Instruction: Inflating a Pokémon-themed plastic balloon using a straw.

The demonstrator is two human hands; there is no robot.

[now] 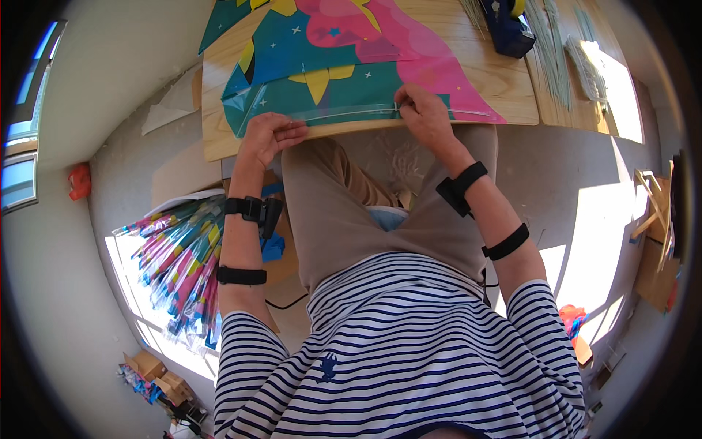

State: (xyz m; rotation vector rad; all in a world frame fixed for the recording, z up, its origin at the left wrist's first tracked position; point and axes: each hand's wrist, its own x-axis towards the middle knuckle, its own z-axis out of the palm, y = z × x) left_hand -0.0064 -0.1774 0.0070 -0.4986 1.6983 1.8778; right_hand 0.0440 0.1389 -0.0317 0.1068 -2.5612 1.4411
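A colourful plastic or fabric sheet point(351, 71), green, pink and yellow with stars, lies on the wooden table point(507, 99). Along its near edge runs a thin pale rod point(466, 112) under what looks like a strip of clear tape point(351, 111). My left hand point(273, 134) rests at the left part of that edge, fingers bent over it; whether it grips anything is unclear. My right hand point(425, 112) pinches at the strip and rod further right, with its thumb and forefinger together.
A dark blue tape dispenser point(507, 33) stands at the table's back right. Beyond it lie bundles of thin pale rods point(551, 55) and a clear plastic tray point(587, 68). At my left, many film-wrapped colourful pieces point(186, 263) fan out beside a cardboard box point(285, 219).
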